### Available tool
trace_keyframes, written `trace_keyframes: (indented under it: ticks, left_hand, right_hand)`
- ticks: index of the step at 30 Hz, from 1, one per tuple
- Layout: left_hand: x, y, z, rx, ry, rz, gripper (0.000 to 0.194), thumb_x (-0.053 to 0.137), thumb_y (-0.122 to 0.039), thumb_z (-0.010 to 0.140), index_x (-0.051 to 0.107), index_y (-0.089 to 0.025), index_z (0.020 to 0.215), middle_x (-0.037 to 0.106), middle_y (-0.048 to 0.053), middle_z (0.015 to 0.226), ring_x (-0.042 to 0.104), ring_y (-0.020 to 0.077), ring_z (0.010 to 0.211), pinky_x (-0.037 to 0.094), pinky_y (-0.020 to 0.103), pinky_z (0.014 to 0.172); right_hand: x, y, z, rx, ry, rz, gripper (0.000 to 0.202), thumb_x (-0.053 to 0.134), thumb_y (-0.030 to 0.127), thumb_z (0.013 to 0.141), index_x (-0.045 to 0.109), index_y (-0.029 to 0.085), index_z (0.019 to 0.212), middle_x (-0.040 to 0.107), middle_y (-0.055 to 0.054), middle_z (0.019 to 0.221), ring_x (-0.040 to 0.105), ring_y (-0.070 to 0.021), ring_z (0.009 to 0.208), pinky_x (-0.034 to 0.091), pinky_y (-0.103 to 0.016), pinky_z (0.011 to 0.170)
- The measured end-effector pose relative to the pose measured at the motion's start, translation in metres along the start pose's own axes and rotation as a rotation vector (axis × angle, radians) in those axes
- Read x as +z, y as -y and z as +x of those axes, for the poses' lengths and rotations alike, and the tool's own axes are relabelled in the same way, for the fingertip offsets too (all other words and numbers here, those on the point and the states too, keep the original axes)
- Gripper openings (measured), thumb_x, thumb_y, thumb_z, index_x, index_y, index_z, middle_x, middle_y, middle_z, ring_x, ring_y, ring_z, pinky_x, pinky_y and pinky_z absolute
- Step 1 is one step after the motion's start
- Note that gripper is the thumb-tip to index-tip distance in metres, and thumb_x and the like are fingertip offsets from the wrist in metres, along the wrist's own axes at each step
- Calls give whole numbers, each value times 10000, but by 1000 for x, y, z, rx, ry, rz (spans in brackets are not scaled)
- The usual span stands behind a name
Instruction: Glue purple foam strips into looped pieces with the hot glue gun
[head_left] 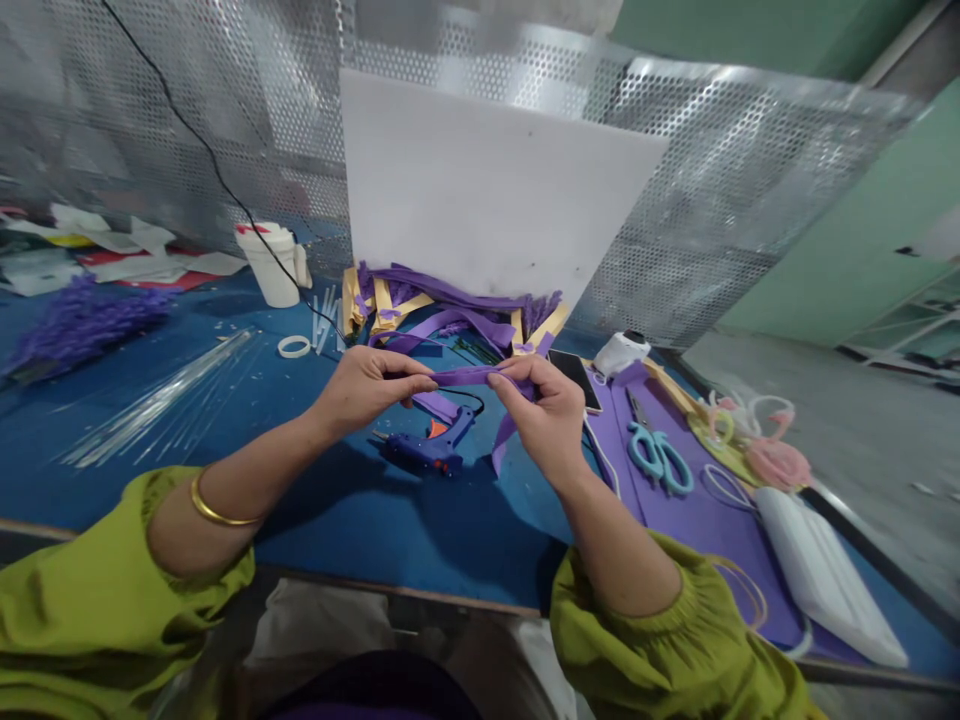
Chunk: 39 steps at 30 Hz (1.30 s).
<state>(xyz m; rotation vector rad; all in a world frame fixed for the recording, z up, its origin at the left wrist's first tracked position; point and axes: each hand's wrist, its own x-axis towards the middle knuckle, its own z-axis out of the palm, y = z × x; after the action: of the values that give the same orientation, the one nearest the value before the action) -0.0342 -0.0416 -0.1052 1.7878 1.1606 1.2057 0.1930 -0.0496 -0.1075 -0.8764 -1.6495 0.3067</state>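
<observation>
Blue table (480, 540): left hand (375, 385), right hand (541, 405), fingers pinching purple strip (465, 376).

Blue tabletop (330, 520) bearing blue glue gun (427, 448); white tape ring (294, 347); purple flower bunch (82, 325); clear strands (169, 400).

Behind the blue-topped bench (315, 530) stands a silvery perforated metal screen (720, 180), with a plain white rectangular board (487, 190) upright before it. A pale green wall (847, 230) rises beyond on the right, and a darker green surface (735, 35) shows above the screen. On the right, a smooth grey floor (787, 370) stretches toward a white metal rack (915, 335). Soft light glints off the screen's folds.
</observation>
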Motion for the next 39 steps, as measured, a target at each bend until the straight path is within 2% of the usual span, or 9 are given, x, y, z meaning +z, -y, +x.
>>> trace_keyframes:
  ticks: [6,12,17,21,26,31,36,39]
  left_hand:
    - [1,-3,0,-88,131,-47,257,808,-362,703,831,-156,855,722,22,603,612,125,531,461,212,542]
    - [2,-4,0,-115,134,-113,164,770,-286,718,821,-144,783,727,37,606,635,129,562,475,216,581]
    - [3,-5,0,-100,215,-128,170,790,-309,715,822,-153,774,730,30,612,630,126,560,471,211,566]
    - [3,-4,0,-80,187,-136,149,756,-279,750,823,-148,765,749,44,646,656,139,594,501,220,601]
    - [5,-8,-2,-97,217,-174,194,807,-259,699,835,-163,865,773,34,704,678,159,633,529,238,628]
    - [6,-8,-3,-82,187,-181,140,773,-276,735,827,-151,766,766,51,676,674,152,622,520,230,626]
    - [6,-6,-5,-73,197,-141,183,805,-304,712,836,-168,832,767,42,684,663,152,611,502,229,598]
    - [5,-6,-5,-48,190,-94,175,781,-323,748,832,-165,803,760,46,674,661,149,614,495,226,600]
  right_hand:
    - [1,5,-2,-135,47,-4,142,698,169,863,650,210,735,693,-30,822,656,-174,798,508,-325,759]
    - [2,6,-4,-195,80,-14,118,708,158,861,669,203,760,701,-49,846,674,-176,792,527,-324,733]
    - [3,7,-5,-233,102,-14,109,713,156,859,675,213,774,707,-46,860,677,-172,785,537,-316,712]
    - [4,7,-6,-261,126,-22,111,714,143,857,674,211,779,711,-47,867,678,-164,787,535,-297,695]
    - [4,7,-7,-260,132,-17,112,719,139,854,678,214,781,712,-45,871,683,-160,789,543,-296,712]
    - [6,7,-9,-275,151,-26,108,731,143,844,687,221,783,723,-39,873,690,-158,784,548,-290,710]
    - [8,6,-10,-258,141,-23,106,736,140,841,688,213,781,723,-42,867,689,-156,786,546,-282,711]
    - [9,7,-10,-273,175,4,96,732,144,848,695,211,790,728,-41,871,690,-151,785,543,-274,707]
